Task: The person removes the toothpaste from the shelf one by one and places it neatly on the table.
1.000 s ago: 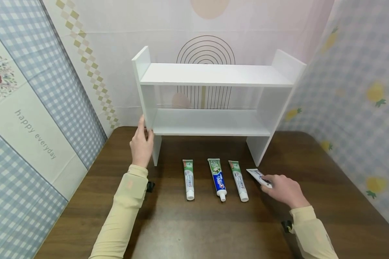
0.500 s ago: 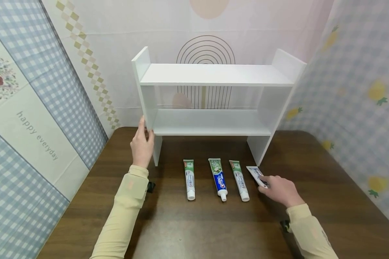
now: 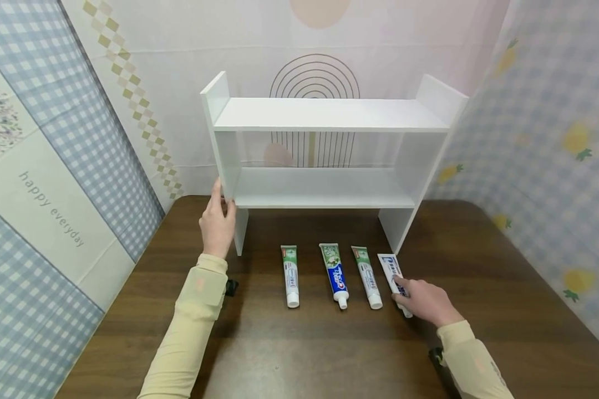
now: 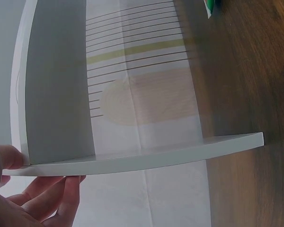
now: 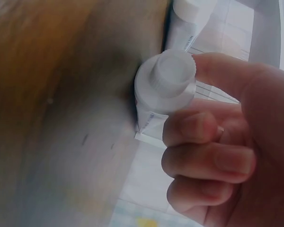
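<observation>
At the left side panel of a white two-tier shelf [image 3: 324, 205], my left hand [image 3: 217, 226] grips the board. The left wrist view has the thumb at the panel's inner edge and the fingers [image 4: 52, 198] against its outer face. My right hand [image 3: 424, 299] holds a white and blue toothpaste tube [image 3: 390, 267] lying on the table, cap end toward me. In the right wrist view its white cap [image 5: 173, 73] sits between thumb and curled fingers. To its left lie a green and white tube [image 3: 366, 280], a green and blue tube [image 3: 335, 274] and another green and white tube [image 3: 290, 277].
The shelf stands on a brown wooden table [image 3: 279, 354], its feet behind the row of tubes. A patterned cloth [image 3: 179, 72] hangs at the back, a checked cloth [image 3: 45, 138] on the left, a pineapple-print one [image 3: 554, 138] on the right.
The right-hand toothpaste tube has turned from slanted to nearly lined up with the others, and my right hand has shifted left and slightly toward me. The left hand stays on the shelf.
</observation>
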The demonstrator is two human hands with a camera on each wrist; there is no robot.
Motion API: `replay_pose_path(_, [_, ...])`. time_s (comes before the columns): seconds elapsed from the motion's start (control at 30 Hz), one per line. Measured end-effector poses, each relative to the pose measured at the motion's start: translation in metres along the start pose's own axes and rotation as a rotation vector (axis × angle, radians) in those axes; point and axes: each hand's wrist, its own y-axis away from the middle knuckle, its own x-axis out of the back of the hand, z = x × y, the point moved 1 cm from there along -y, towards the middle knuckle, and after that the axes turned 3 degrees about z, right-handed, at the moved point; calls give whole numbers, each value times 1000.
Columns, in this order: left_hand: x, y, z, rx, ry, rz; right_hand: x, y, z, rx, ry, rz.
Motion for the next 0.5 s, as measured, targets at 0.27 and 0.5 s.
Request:
replay_pose_path(0.27, [1,1,-2,20,25,-14,-1,-2,0,0,10,2])
replay_pose_path(0.5, [15,7,-6,116,98,-175,0,0,-4,10,43,-18])
